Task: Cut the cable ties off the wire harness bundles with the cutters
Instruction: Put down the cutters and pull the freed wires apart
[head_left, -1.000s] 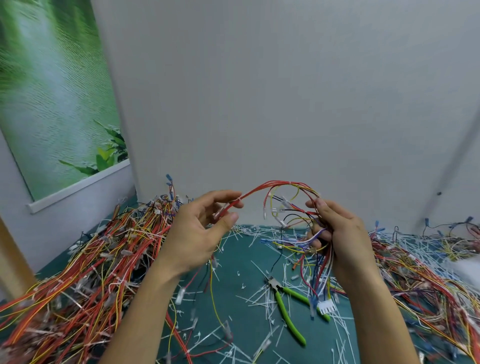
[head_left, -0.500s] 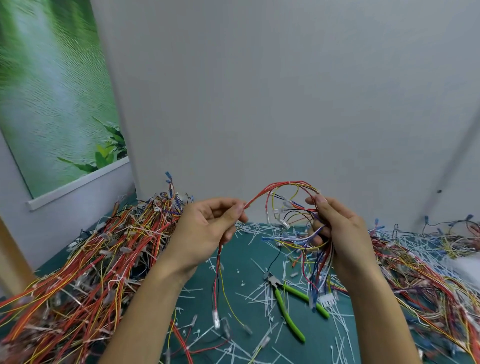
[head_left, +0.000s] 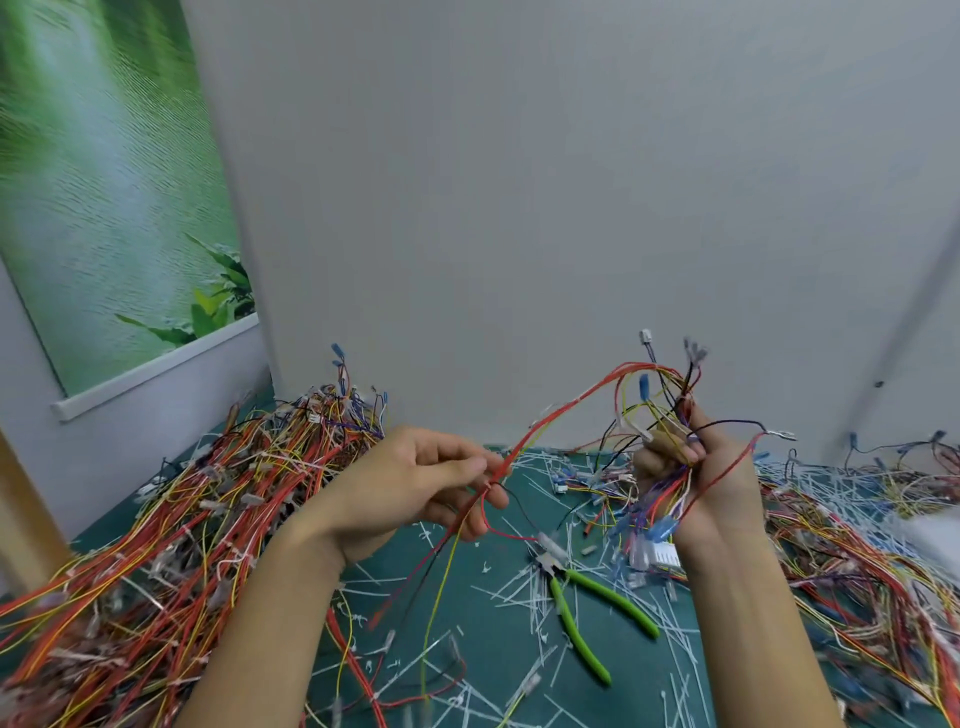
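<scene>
1. Holding a loose multicoloured wire harness bundle (head_left: 649, 410) arched between both hands, above the dark green mat (head_left: 639, 670).
2. Pinching its red strands between thumb and fingertips of the left hand (head_left: 410, 483).
3. Gripping the tangled end in the curled fingers of the right hand (head_left: 701, 483).
4. Lying on the mat between the forearms: green-handled cutters (head_left: 582, 618), handles spread, tip blurred among white cut cable tie scraps (head_left: 524, 597).
5. Heaped at the left: a red and yellow wire pile (head_left: 182, 545), blurred and cut off at the edge.
6. Impossible to make out: any ties on the held bundle.
</scene>
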